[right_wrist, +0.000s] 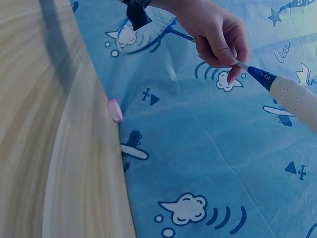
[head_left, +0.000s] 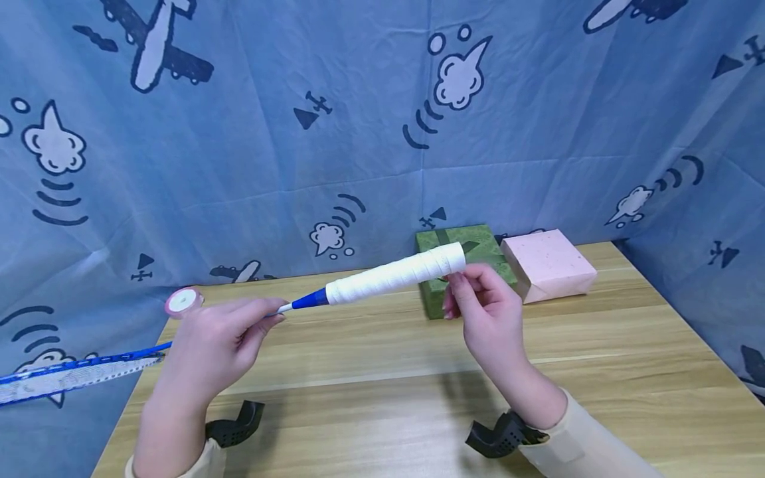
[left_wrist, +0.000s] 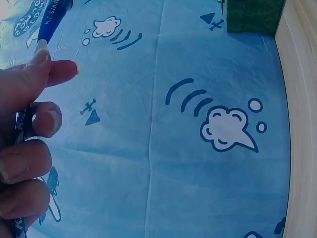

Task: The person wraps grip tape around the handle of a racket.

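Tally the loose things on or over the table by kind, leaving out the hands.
Badminton racket: 1
Tape roll: 1
Green box: 1
Pink box: 1
Total: 4

Your left hand (right_wrist: pixel 213 32) pinches a racket shaft (right_wrist: pixel 241 65)

The white-wrapped grip (right_wrist: pixel 298 99) runs off right; a pink tape roll (right_wrist: pixel 115 109) sits at the wooden table's (right_wrist: pixel 44 148) edge against blue patterned cloth (right_wrist: pixel 208 163).

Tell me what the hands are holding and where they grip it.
A badminton racket: the left hand pinches its thin shaft just below the blue cone, and the right hand pinches the butt end of the white-wrapped handle.
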A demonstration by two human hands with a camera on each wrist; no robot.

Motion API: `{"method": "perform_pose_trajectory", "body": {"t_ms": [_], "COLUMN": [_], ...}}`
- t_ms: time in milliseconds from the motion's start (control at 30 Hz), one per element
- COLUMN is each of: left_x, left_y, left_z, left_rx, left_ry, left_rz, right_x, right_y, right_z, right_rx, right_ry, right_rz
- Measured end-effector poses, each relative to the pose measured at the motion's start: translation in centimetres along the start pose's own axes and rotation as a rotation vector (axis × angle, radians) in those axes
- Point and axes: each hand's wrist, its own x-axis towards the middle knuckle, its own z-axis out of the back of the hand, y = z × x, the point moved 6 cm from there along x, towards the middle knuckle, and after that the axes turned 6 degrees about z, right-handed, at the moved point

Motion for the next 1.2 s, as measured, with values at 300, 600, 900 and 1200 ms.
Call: {"method": "perform_pose_trajectory", "body": {"t_ms": [300,600,900,1200], "left_x": [-0.02,-0.19,-0.11,-0.12], "left_y": [0.19,0.63,0.58,0.36], "left_z": [-0.05,-0.27,-0.28,-0.3], "left_rx": [-0.037,-0.082,-0.03,-0.034], "left_ry": [0.014,0.035,0.019,0.032], "left_rz": [0.009,0.03,0.016,0.018], "right_x": [0.03,0.1,0.06,0.09], "right_y": [0.07,-0.01,-0.16,-0.18], "right_z": [-0.05,0.03,0.13,0.19], "right_rx": [-0.017,-0.04,-0.039,-0.051], "right_ry": [-0.003,-0.017,-0.025,-0.035], "right_rz": [0.013,0.011,-0.031,-0.026]}}
